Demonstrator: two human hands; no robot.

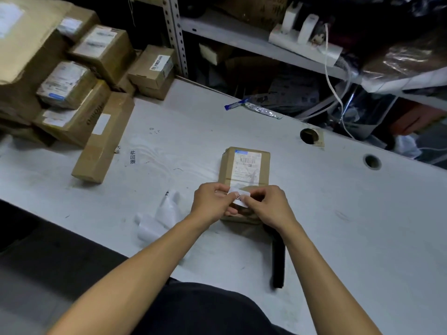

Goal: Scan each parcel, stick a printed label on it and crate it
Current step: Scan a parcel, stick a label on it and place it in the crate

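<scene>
A small brown cardboard parcel (244,165) lies on the grey table (338,213), a white shipping label on its top. Over its near end both hands hold a small white printed label (239,195). My left hand (212,201) pinches the label's left edge between thumb and fingers. My right hand (268,204) pinches its right side. The label's underside and the parcel's near edge are hidden by the hands.
Several labelled cardboard boxes (79,76) are stacked at the left, with a long flat box (104,139) leaning beside them. White backing strips (159,218) lie left of my arms. A black scanner-like bar (278,264) rests under my right forearm. Metal shelving (242,32) stands behind the table.
</scene>
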